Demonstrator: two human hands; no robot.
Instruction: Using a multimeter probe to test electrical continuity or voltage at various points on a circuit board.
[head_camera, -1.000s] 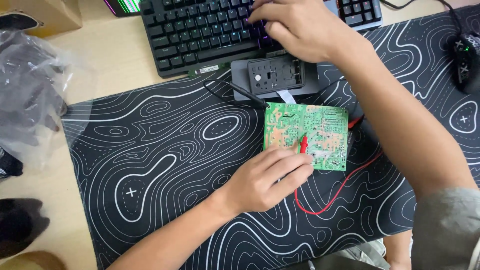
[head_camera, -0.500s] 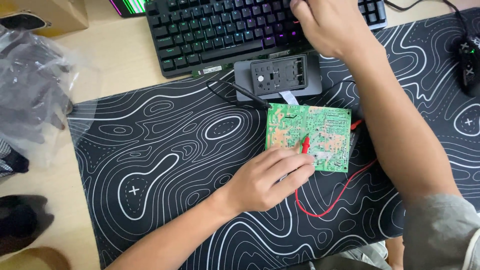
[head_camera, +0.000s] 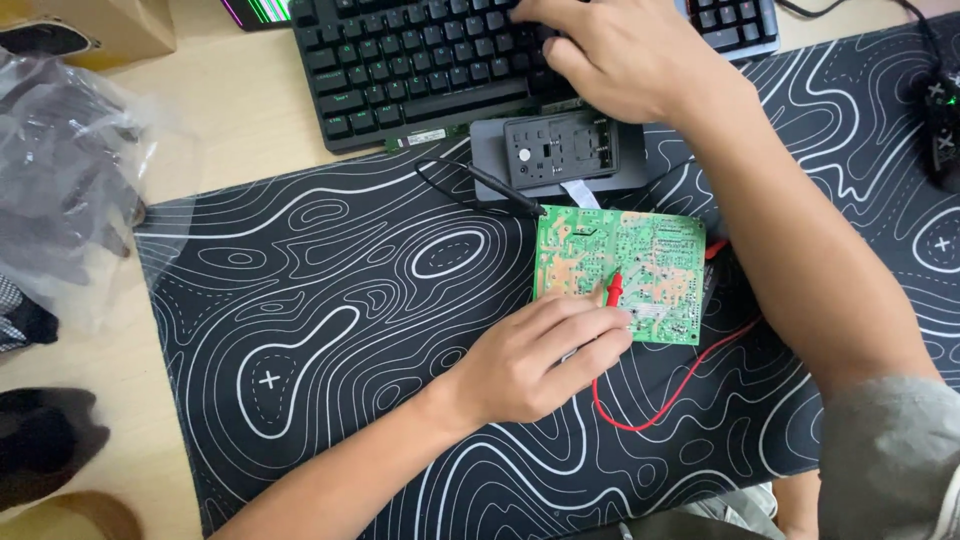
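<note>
Circuit board (head_camera: 640, 262) flat on patterned mat, toward its far edge | left hand (head_camera: 530, 360) fingers pinch red probe (head_camera: 613, 289) onto it | right hand (head_camera: 625, 55) fingers spread over keyboard (head_camera: 420, 60) | board looks light, stiff, fragile: hold by edges.

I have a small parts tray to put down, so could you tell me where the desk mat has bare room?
The widest bare patch of the mat lies left of the circuit board, between the keyboard and the left hand. It is crowded around the board: red wire, black probe, grey meter, right hand.
</note>
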